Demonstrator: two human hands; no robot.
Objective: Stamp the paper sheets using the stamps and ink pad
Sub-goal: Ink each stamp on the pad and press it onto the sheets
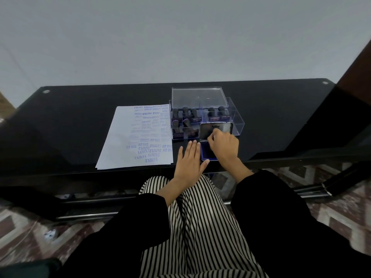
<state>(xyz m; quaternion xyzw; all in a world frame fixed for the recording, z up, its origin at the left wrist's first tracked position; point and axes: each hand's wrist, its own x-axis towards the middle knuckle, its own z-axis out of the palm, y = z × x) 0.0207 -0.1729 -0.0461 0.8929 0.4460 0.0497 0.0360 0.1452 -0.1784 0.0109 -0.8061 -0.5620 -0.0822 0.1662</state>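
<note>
Left hand (188, 159) flat beside ink pad (204, 154); right hand (223, 146) curled, grip contents unclear.

glossy black table (80, 121), clear plastic box (236, 119)

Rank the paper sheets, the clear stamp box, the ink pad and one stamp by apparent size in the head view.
1. paper sheets
2. clear stamp box
3. ink pad, partly hidden by the right hand
4. stamp, smallest
</note>
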